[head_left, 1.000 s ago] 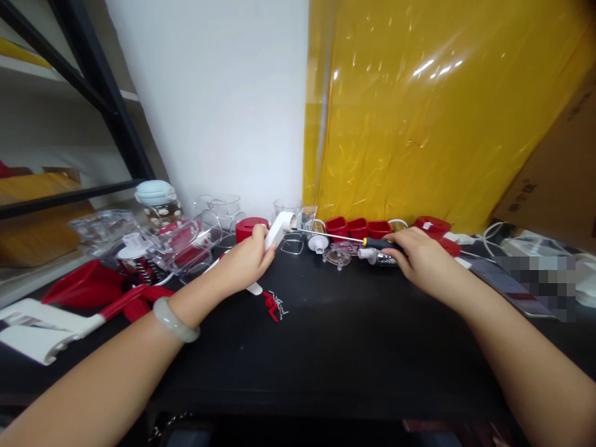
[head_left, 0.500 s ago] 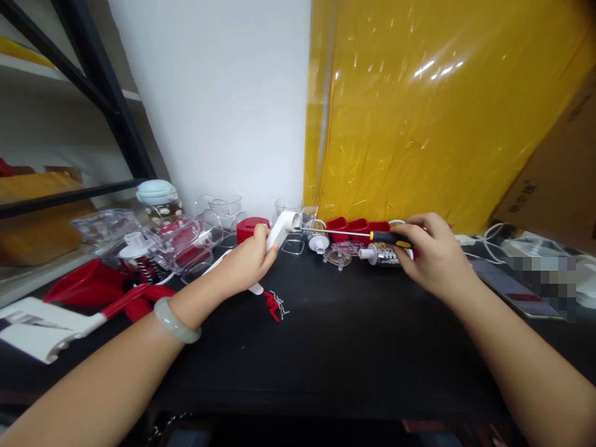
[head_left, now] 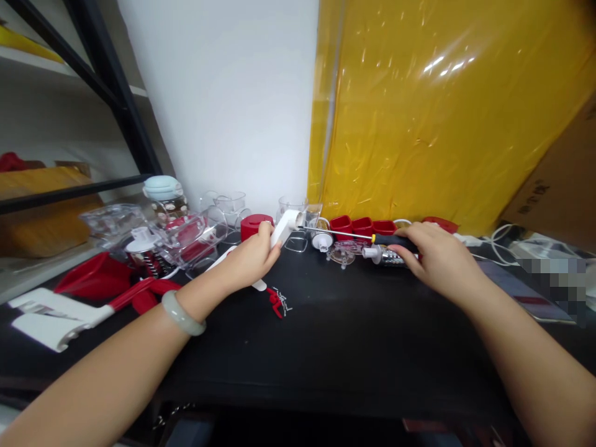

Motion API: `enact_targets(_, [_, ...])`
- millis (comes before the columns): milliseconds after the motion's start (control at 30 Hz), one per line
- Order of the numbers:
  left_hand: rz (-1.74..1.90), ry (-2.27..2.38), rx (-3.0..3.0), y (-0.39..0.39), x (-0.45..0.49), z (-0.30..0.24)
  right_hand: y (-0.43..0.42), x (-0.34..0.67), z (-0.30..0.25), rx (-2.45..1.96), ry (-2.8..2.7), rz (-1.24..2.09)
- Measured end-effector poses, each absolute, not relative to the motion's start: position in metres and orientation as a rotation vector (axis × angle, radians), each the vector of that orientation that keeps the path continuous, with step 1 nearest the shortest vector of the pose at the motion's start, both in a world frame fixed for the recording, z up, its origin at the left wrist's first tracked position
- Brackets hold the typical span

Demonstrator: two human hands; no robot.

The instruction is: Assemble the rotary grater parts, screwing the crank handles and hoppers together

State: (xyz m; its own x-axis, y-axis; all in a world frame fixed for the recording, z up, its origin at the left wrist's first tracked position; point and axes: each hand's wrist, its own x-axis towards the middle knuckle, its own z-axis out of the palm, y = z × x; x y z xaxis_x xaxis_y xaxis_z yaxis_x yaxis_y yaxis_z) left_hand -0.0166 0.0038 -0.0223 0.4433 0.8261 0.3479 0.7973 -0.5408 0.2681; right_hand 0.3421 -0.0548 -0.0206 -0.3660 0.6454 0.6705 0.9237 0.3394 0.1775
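My left hand is closed around a white plastic crank handle, with its round hollow end tilted up to the right. My right hand wraps round the black-and-yellow grip of a screwdriver, held nearly level. The screwdriver's tip is at the handle's round end; whether it sits in a screw is too small to tell. Below my left hand, small red plastic parts and several loose screws lie on the black table.
Clear plastic housings, a red scoop-shaped part and a white part with a red handle crowd the left. Red trays and grater drums line the back. A tablet-like device and white cables are at right.
The view has shifted slightly, so everything sits a little farther right. My right hand's fingers have turned over and lie flatter along the screwdriver grip. My left hand keeps its hold.
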Motion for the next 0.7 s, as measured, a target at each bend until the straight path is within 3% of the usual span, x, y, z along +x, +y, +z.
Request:
enact_targets(233, [0.677,1.476,2.639,0.0031,-0.0163,-0.0214,-0.0593,0.3393,-0.0188,-1.296,-2.092,-0.792])
enact_targets(533, [0.597,1.531,2.676,0.0042,-0.0152,-0.0212,-0.0529,0.3414,-0.0222,-1.484,-2.148,-0.355])
enact_targets(700, [0.619,1.541,2.677,0.0059,-0.0175,-0.0213,-0.052,0.3425,-0.0232,-1.387,-2.133,-0.573])
